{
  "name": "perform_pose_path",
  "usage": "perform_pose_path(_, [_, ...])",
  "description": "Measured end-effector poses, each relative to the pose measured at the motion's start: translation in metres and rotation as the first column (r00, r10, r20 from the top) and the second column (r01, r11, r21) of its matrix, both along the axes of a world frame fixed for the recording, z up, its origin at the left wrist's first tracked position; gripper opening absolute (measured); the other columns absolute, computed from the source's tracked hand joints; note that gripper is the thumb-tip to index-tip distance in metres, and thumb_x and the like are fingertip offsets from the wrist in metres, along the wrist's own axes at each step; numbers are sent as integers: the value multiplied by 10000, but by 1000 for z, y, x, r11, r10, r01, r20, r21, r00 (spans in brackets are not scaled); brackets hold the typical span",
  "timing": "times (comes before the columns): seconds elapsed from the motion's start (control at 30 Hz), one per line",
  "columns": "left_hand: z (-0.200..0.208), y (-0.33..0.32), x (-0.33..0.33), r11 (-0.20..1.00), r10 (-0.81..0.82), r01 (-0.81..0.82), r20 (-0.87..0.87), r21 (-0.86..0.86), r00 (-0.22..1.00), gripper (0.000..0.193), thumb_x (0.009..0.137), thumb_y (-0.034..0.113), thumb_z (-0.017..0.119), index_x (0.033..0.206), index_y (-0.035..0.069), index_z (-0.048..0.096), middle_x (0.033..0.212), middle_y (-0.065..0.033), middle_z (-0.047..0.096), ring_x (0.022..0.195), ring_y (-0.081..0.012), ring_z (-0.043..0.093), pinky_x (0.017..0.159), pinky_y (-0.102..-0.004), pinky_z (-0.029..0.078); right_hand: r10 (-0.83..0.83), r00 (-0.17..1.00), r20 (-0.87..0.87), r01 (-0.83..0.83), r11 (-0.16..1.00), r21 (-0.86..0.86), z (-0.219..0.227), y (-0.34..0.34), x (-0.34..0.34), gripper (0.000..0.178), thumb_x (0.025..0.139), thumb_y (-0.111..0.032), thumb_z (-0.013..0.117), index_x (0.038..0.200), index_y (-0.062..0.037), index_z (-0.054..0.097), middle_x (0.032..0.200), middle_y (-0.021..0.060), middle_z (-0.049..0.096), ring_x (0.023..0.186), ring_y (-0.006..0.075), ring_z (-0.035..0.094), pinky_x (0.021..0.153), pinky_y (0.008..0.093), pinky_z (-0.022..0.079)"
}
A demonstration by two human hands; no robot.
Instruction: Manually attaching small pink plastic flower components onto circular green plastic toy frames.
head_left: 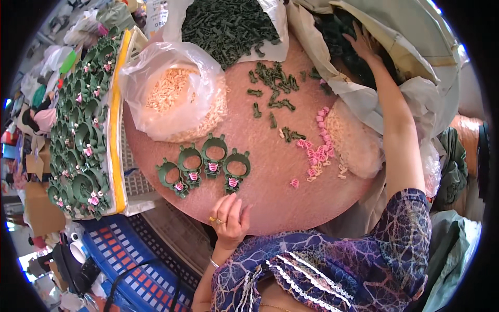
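Here, four dark green plastic ring-shaped pieces [213, 166], each with two small prongs and a pink striped centre, lie near left on the round pink table [283, 203]. The left hand [230, 218] bends its fingers close together beside them; whether they pinch anything, I cannot tell. Far right, the right hand [363, 47] spreads its fingers inside a cream-coloured sack [408, 49].

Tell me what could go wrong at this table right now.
The left hand is close to the four green rings, so a nudge might knock them out of line. The loose pink pieces lie beside small pale pieces; the two could get mixed. The open plastic bag at the left might spill its pale bits if bumped.
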State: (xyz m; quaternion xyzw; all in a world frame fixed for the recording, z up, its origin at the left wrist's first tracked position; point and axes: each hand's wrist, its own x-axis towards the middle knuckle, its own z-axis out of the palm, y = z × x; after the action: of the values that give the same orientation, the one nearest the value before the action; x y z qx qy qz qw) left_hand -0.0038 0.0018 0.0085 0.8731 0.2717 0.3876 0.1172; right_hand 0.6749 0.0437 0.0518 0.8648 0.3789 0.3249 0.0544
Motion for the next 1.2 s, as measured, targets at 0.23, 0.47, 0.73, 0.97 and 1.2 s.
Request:
perform_pose_path(0.23, [79, 26, 71, 943, -303, 317, -130, 100, 944, 219, 767, 74, 770, 970, 39, 697, 1106, -89, 668, 1067, -305, 599, 936, -434, 484, 362, 932, -19, -358, 926, 122, -44, -22, 66, 638, 946, -588, 542, 1388, -129, 523, 1393, 167, 553, 1209, 412, 553, 1023, 480, 435])
perform_pose_path(0.47, [34, 103, 291, 861, -452, 497, -285, 107, 845, 336, 765, 245, 768, 996, 21, 674, 1123, -131, 660, 1115, -297, 606, 929, -413, 482, 386, 904, -182, -371, 922, 110, -40, -16, -16, 831, 926, -538, 606, 1514, -17, 338, 1523, 265, 388, 1391, 426, 377, 1154, 471, 291])
perform_pose_path(0.73, [2, 105, 383, 975, -220, 203, -247, -93, 944, 848, 630, 707, 757, 1112, 17, 653, 1135, -181, 678, 1142, -425, 572, 994, -620, 321, 341, 650, -679, -198, 939, 282, -49, -11, -32, 904, 930, -538, 603, 1550, 9, 237, 1588, 253, 287, 1492, 365, 244, 1206, 413, 223])
perform_pose_path(0.97, [0, 173, 333, 949, -291, 313, -510, -46, 809, 499, 824, 537, 695, 1078, 108, 663, 1157, -132, 680, 1206, -344, 563, 1031, -633, 303, 293, 717, -633, -241, 956, 169, -34, -4, -50, 916, 927, -578, 575, 1545, 11, 244, 1585, 257, 289, 1482, 372, 264, 1206, 424, 223])
perform_pose_path(1.2, [20, 239, 267, 776, 18, 294, -486, 557, 874, 340, 832, 301, 630, 1080, 70, 667, 999, -57, 730, 1054, -289, 639, 888, -422, 436, 322, 714, -622, -260, 947, 191, -35, 0, -42, 901, 920, -568, 581, 1544, -5, 257, 1574, 257, 312, 1475, 373, 279, 1194, 429, 246])
